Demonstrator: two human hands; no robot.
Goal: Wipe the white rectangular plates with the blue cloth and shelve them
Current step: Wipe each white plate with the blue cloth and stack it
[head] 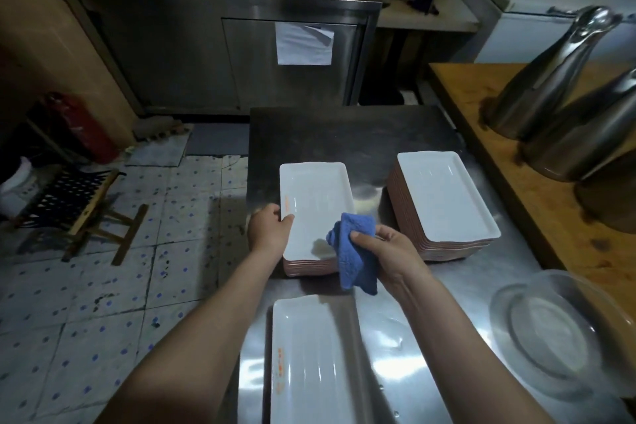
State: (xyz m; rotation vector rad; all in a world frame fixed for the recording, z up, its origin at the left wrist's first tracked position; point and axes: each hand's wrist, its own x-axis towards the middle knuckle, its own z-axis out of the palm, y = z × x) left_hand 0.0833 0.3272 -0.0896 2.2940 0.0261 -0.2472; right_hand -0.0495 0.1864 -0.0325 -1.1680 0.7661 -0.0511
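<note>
The left hand (270,231) grips the rim of the top white plate (316,203), stacked between both hands, while the right hand (387,248) clutches the limp blue cloth (354,258); the plate looks stiff, slippery, breakable, best held by its rims.

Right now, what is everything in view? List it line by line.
steel table: one, grey, centre
middle plate stack: one, white, on table, under the hands
right plate stack: one, white, on table beside wooden counter
near plate stack: one, white, table's near edge
blue cloth: one, blue, over middle stack's near right corner
clear dishes: stacked, count unclear, transparent, table's right side
steel jugs: two, silver, on wooden counter
folding stool: one, wood with dark seat, floor at left
fire extinguisher: one, red, floor far left
paper sheet: one, white, on steel cabinet door
left hand: grips middle stack's left edge
right hand: holds the cloth
</note>
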